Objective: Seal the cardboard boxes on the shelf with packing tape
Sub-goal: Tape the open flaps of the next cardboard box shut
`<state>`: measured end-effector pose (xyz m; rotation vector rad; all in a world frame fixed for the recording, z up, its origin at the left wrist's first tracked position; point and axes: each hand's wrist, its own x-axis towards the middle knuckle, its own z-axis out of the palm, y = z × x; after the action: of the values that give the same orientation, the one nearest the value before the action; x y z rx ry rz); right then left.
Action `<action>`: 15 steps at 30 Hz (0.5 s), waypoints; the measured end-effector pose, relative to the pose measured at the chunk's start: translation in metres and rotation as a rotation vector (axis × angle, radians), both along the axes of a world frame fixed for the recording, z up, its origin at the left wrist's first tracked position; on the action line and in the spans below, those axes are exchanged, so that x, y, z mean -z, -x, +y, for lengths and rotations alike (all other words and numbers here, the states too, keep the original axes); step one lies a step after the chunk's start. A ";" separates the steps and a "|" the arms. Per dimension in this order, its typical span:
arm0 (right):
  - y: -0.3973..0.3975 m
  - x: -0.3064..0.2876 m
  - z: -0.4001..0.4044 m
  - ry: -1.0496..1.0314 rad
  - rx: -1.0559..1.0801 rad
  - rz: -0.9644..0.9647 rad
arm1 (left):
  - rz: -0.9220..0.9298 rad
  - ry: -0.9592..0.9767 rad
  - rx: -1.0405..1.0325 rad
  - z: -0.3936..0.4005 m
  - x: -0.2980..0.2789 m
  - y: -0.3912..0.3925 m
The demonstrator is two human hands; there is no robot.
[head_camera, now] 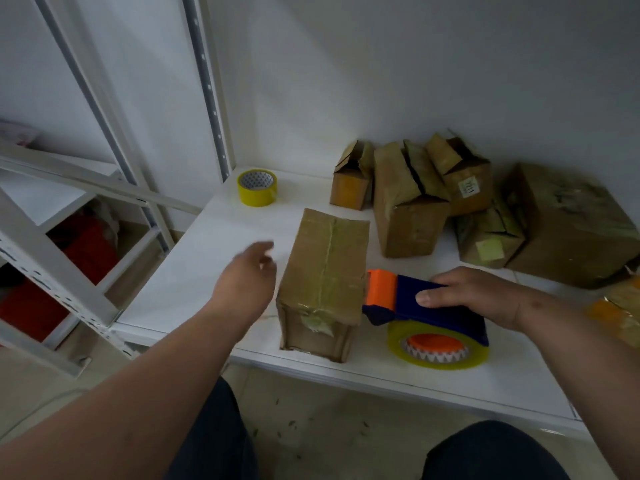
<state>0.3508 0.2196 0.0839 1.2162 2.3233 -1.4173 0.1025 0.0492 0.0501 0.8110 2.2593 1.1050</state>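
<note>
At frame centre, a taped box [323, 282] sits on the shelf [214, 244]; the right hand [474, 296] grips the tape dispenser [429, 317] beside it, while the left hand [247, 275] hovers with fingers loose, holding nothing.

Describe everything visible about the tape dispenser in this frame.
The tape dispenser has a dark blue body, an orange front guard and an orange hub carrying a roll of clear yellowish tape. It looks plastic. It rests on the white shelf near the front edge, its orange end against the right side of the taped cardboard box. The right hand grips its blue top, fingers curled over it. The left hand is clear of it.
</note>
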 end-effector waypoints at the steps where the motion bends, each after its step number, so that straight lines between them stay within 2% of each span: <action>1: -0.002 0.001 -0.003 -0.003 0.008 0.012 | 0.197 -0.067 0.048 0.001 -0.003 -0.005; 3: -0.003 0.003 -0.007 -0.009 0.018 0.029 | 0.487 -0.094 0.333 0.005 -0.009 -0.021; 5: -0.002 0.003 -0.009 -0.018 0.026 0.050 | 0.687 0.129 0.599 0.008 -0.007 -0.039; 6: -0.003 0.003 -0.010 -0.022 0.030 0.059 | 0.734 0.252 0.661 0.009 -0.004 -0.043; 8: -0.006 0.005 -0.011 -0.018 0.037 0.067 | 0.737 0.342 0.687 0.011 -0.002 -0.044; 15: -0.025 0.009 -0.002 0.010 -0.010 0.064 | 0.757 0.355 0.703 0.011 -0.004 -0.044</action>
<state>0.3760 0.2172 0.0751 1.1717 2.3576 -1.4834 0.1462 0.0603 0.0537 1.8797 2.2662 0.0491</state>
